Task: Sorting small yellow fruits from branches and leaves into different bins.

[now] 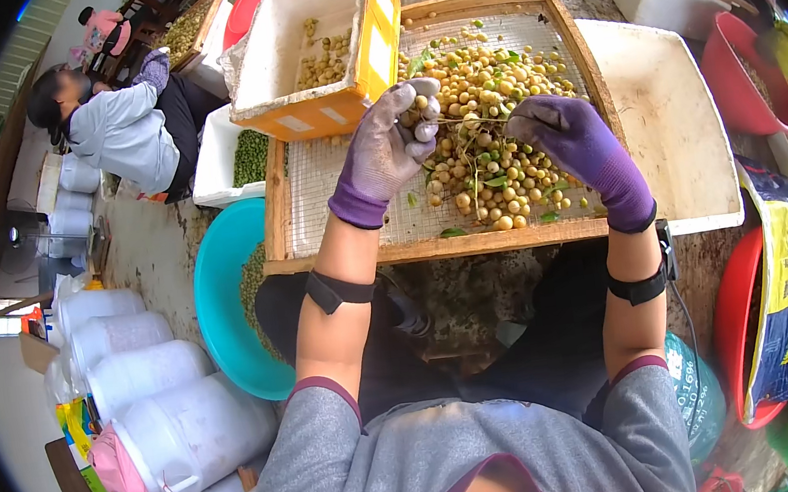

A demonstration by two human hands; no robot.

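My left hand (379,149), in a purple and grey work glove, curls around a few small round yellowish fruits (421,102) above a wood-framed wire-mesh tray (452,245). A thin stem (473,120) stretches from it toward my right hand (574,134). That hand wears a matching glove, and its fingertips are pinched together at the stem's other end; exactly what they grip is partly hidden. Beneath both hands, a heap of yellow and green fruits (492,85) with stalks and green leaves (496,181) covers much of the mesh.
An orange-sided foam box (306,114) with some fruits rests on the tray's far left corner. A white foam box (677,141) adjoins its right side. At left stand a turquoise basin (242,351) and white plastic barrels (190,437). Another person (125,127) sits beyond.
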